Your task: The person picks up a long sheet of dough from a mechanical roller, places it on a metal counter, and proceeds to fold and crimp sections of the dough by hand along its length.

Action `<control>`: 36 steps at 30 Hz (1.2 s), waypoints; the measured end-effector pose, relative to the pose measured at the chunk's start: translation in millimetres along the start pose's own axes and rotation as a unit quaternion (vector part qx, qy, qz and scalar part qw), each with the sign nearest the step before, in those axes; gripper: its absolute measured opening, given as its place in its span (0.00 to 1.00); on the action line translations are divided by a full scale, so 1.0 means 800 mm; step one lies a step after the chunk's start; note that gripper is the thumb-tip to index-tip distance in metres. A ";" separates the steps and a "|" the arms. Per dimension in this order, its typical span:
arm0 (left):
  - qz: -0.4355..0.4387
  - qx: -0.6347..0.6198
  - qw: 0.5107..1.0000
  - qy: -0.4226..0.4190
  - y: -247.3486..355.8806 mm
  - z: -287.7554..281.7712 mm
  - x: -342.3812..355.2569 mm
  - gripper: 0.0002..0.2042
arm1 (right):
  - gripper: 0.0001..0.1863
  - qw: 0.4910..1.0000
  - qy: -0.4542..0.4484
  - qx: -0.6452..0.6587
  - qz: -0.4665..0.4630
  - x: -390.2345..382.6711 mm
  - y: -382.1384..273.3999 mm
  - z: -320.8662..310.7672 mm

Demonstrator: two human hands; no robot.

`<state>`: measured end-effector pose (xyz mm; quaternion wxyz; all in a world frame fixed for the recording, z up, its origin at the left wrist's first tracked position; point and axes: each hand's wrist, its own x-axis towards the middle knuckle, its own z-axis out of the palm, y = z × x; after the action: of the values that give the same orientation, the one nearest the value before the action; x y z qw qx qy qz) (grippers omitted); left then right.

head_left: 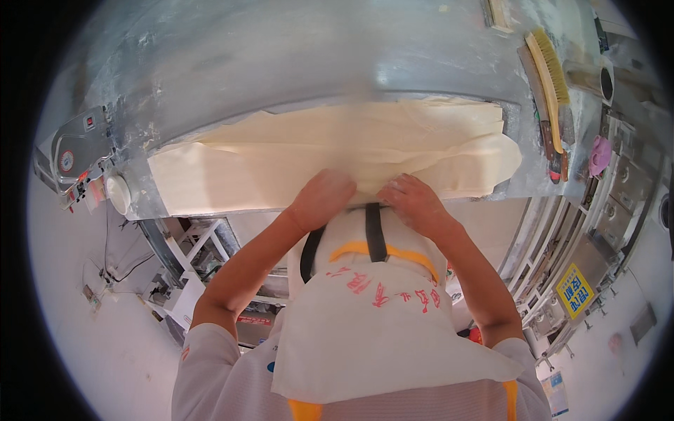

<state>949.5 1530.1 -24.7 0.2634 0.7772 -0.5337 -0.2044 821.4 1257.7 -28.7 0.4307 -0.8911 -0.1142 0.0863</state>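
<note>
Dough sheet [330,158] lies wide across the floured steel table [210,56], near edge at 6 o'clock. Left hand [321,198] and right hand [414,200] sit side by side on that edge, fingers curled down onto it, likely pinning or folding it. Brush [551,77] parked at 2 o'clock, clear of the dough

Pale floor [63,295] from 7 to 9 o'clock, cables trailing across it. Grey metal machine body [232,56] fills 10 to 1 o'clock, dusted with flour, bright glare on top. Control box [74,151] at 9 o'clock, white round cap [118,193] beside it. Steel frame legs [189,245] below, toward 8 o'clock. Brush [551,77] with yellow bristles at 2 o'clock, pink cloth [599,156] near it. Steel rack [562,252] at 4 o'clock carrying yellow sign [575,290].
</note>
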 end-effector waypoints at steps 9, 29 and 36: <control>-0.170 -0.111 0.972 0.118 0.025 0.006 0.044 0.12 | 0.16 0.954 0.220 -0.092 0.183 0.064 0.047 -0.045; -0.487 -0.344 0.782 0.180 0.050 0.018 0.199 0.10 | 0.10 0.968 0.182 -0.018 0.171 0.076 0.050 -0.082; -0.490 -0.372 0.770 0.171 0.049 0.015 0.194 0.09 | 0.11 0.973 0.179 0.022 0.141 0.074 0.056 -0.094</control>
<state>967.9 1370.9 -15.0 0.4826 0.7969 0.0914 -0.3518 902.7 1190.9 -21.5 0.4470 -0.8895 0.0936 -0.0118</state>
